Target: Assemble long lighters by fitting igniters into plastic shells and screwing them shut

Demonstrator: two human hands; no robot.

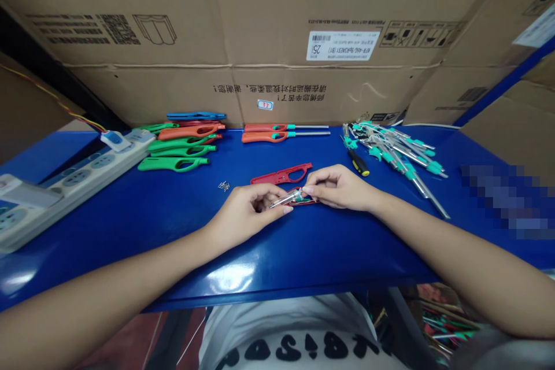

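Observation:
My left hand [243,208] is closed round a clear lighter fuel tank [282,200], gripped between thumb and fingers. At the tank's right end, the thumb and fingertips of my right hand [340,188] pinch its white end piece; the exact spot is partly hidden. Under the tank lies a red lighter half-shell [310,203] with a bit of teal inside, mostly covered by my fingers. Just behind my hands, a second red half-shell [280,176] rests on the blue table. Small screws [223,186] are piled left of it.
Green, orange and blue lighter shells [177,163] are stacked at the back left, near a white power strip [78,185]. Two orange lighters [265,136] lie at the back. A screwdriver [358,162] and many metal lighter tubes [410,170] lie right. Cardboard [269,78] walls the back.

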